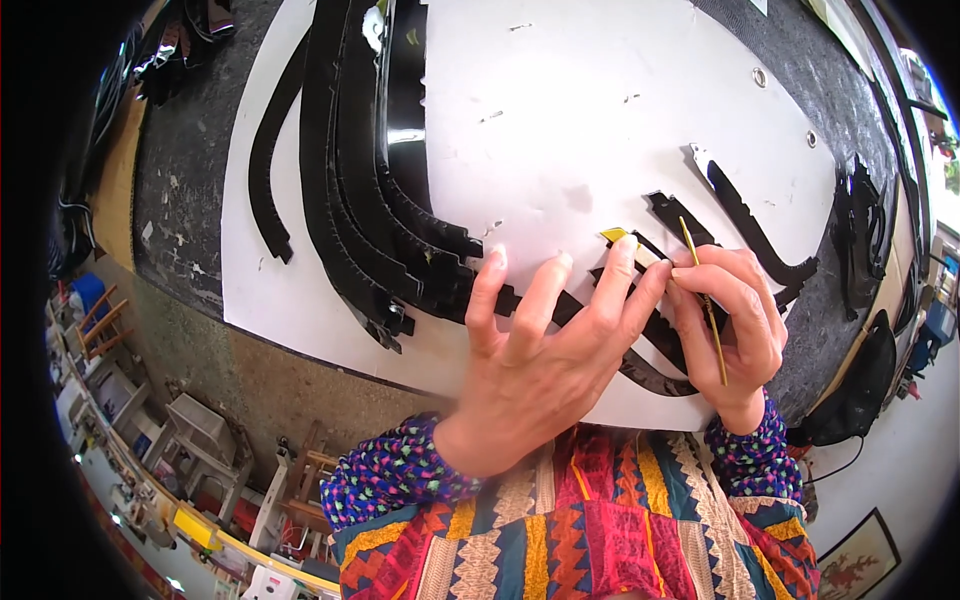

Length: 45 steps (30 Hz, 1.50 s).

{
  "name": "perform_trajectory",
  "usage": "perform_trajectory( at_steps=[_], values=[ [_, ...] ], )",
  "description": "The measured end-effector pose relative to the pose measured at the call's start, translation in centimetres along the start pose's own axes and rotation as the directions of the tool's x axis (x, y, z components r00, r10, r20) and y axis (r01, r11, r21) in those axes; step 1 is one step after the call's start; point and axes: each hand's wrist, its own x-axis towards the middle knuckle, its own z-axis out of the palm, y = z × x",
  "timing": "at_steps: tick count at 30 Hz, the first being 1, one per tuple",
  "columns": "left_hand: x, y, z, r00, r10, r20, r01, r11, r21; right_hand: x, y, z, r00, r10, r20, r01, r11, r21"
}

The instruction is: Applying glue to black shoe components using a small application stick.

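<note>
My left hand [550, 340] lies with fingers spread over curved black strips on a white sheet. Its index finger and thumb rest at a small dark piece that has a yellow tip [613, 235] and a pale patch beside them. My right hand [735, 320] is closed, with a thin yellowish stick [704, 300] running between its fingers. Its thumb and index fingertips meet close to my left thumb, over the same piece; whether they also pinch its edge is hidden. Around both hands lie short black strips with notched edges [745, 215].
Long curved black strips [345, 190] with toothed edges lie nested on the left of the white sheet [570, 110]. The sheet covers a worn dark table [185, 200]. More black pieces [860, 235] sit at its right edge. Stools and a grey crate [205, 425] stand below left.
</note>
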Motion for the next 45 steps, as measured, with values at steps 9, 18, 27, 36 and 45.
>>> perform_trajectory(
  at_steps=[9, 18, 27, 36, 45],
  values=[
    [-0.03, 0.01, -0.04, 1.0, 0.004, 0.008, -0.004, 1.0, 0.003, -0.2, -0.01, -0.04, 1.0, 0.0, 0.0, 0.0, 1.0, -0.007],
    [-0.05, 0.03, -0.03, 1.0, -0.007, 0.009, 0.007, 1.0, 0.019, -0.42, 0.01, 0.0, 1.0, 0.023, 0.005, -0.023, 1.0, 0.008],
    [0.14, 0.14, -0.14, 0.999, -0.048, 0.022, 0.048, 0.999, -0.018, -0.32, 0.37, 0.23, 1.0, -0.003, -0.03, 0.003, 1.0, 0.018],
    [0.16, 0.18, -0.27, 0.997, -0.054, 0.047, 0.055, 0.998, -0.011, -0.34, 0.42, 0.27, 0.999, -0.007, -0.04, 0.007, 1.0, 0.021],
    [0.31, 0.2, -0.37, 0.997, -0.047, 0.054, 0.048, 0.999, -0.008, -0.16, 0.4, 0.2, 0.999, -0.012, -0.039, 0.013, 1.0, 0.012]
  ],
)
